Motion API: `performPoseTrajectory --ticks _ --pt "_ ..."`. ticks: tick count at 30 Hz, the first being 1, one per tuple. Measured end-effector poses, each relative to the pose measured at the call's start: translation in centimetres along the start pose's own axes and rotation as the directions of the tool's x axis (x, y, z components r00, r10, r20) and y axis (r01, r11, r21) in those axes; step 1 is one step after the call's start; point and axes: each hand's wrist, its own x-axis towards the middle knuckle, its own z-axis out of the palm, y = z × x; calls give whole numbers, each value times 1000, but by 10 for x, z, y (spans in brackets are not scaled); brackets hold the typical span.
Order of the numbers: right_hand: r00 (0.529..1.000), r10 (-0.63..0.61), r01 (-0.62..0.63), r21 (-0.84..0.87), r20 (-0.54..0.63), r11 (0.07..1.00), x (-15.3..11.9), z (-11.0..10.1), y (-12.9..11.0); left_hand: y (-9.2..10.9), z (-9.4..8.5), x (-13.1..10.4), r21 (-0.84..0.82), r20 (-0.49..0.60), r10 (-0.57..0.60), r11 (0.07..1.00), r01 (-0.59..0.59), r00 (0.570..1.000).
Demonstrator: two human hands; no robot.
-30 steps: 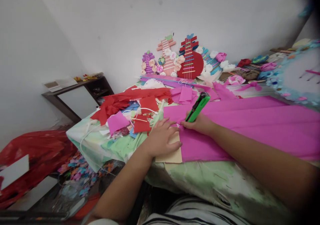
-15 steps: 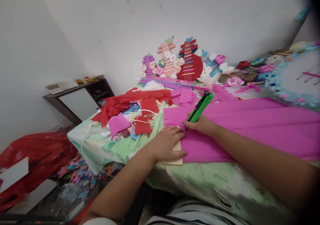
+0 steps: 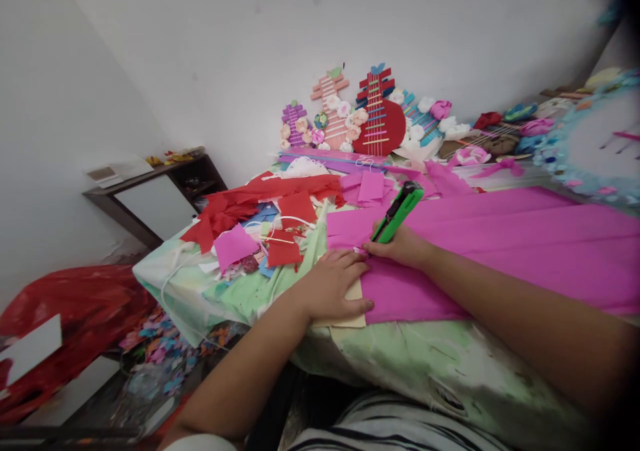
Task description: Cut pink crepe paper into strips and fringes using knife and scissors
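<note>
A green box cutter [image 3: 399, 214] is gripped in my right hand [image 3: 400, 245], its tip low at the magenta crepe paper [image 3: 530, 251]. That paper is spread in long folded layers across the table to the right. My left hand [image 3: 336, 285] lies flat with fingers stretched out, pressing on a cream card [image 3: 355, 297] along the paper's left edge. The fingertips of my left hand are close to the cutter's tip. The blade itself is too small to make out.
Red crepe paper [image 3: 225, 212] and cut red and pink squares lie on the green tablecloth [image 3: 240, 297] at left. Decorated craft guitars [image 3: 380, 127] lean on the wall. A blue-edged round craft [image 3: 550, 157] is at right. A red plastic bag [image 3: 75, 304] and scraps lie below left.
The box cutter and my right hand have shifted very slightly down and left along the card's edge. My left hand keeps its place; the view has tilted a little.
</note>
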Motion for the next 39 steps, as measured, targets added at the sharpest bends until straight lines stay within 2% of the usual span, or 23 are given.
performPoseTrajectory --ticks 9,19,24,34,39 --pt "999 29 -27 79 -18 996 0 -1 3 -2 2 -1 -22 -4 2 1000 -2 1000" --pt "999 -5 5 3 35 1000 1 1 5 -2 2 -1 -10 -7 -2 1000 2 1000" --pt "999 12 -13 13 47 1000 -1 0 2 -2 3 -1 -9 -10 0 1000 -1 1000" --pt "1000 20 -20 41 -2 999 -1 -1 2 -1 1 0 -4 -5 3 1000 -3 1000" --pt "1000 3 -5 70 28 998 -3 -3 0 -1 2 0 -3 12 -5 1000 5 1000"
